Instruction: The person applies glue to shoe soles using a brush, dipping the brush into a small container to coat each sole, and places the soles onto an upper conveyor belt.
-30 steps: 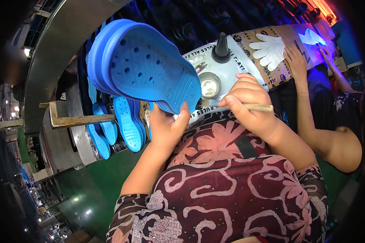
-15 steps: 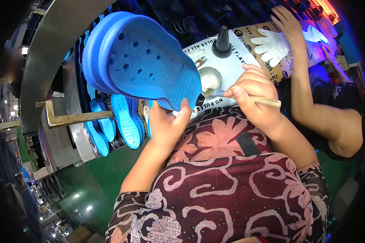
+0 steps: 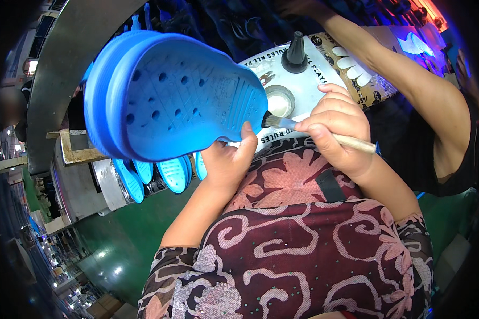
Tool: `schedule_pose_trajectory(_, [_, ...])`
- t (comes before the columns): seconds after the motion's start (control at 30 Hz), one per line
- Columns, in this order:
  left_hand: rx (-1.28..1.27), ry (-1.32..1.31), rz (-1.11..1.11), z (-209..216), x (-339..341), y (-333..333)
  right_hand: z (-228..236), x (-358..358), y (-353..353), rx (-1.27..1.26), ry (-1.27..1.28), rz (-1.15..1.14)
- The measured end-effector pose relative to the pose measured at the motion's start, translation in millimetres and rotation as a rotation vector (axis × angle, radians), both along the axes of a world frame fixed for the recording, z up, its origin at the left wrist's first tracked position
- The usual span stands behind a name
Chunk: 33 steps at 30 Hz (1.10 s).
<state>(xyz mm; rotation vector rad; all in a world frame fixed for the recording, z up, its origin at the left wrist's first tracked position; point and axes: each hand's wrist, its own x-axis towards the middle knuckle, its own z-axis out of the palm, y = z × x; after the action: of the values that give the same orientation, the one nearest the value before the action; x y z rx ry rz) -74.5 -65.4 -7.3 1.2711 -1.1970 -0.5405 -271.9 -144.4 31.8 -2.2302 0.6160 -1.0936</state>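
Note:
My left hand (image 3: 230, 159) grips a big blue foam clog part (image 3: 197, 101) from below at its narrow end, thumb on the near edge. Its shallow inside faces up, with several round holes and a ridged patch. In my right hand (image 3: 338, 125) is a brush (image 3: 356, 143) with a pale wooden handle, held between thumb and fingers. The dark bristles touch or nearly touch the clog part's narrow tip. Just beyond the brush, a small round dish (image 3: 291, 101) of whitish liquid rests on a white printed sheet (image 3: 319, 85).
A black cone-shaped bottle (image 3: 295, 53) stands behind the dish. More blue clog parts (image 3: 173, 173) lie along the bench at left, near a metal bracket (image 3: 69, 151). At right, a co-worker's arm (image 3: 399, 74) reaches across, over a white glove (image 3: 351, 66).
The clog part has tilted and shifted left and down. My brush has come to its tip from beside the dish. The co-worker's arm has swung left across the bench.

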Motion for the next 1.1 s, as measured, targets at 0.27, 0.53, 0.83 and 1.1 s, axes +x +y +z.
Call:
schedule_pose_trajectory(0.27, [-0.03,-0.095,0.004,2,0,5,0,-2,5,-0.031,0.008,0.076])
schedule_pose_trajectory(0.53, [-0.029,-0.152,-0.028,7,1,2,-1,8,5,-0.003,-0.009,0.005])
schedule_pose_trajectory(0.83, [0.033,-0.038,-0.002,4,-2,4,0,1,5,0.034,-0.05,-0.023])
schedule_pose_trajectory(1.1, [0.032,-0.044,-0.001,2,-2,6,-5,-8,7,0.069,-0.008,-0.075])
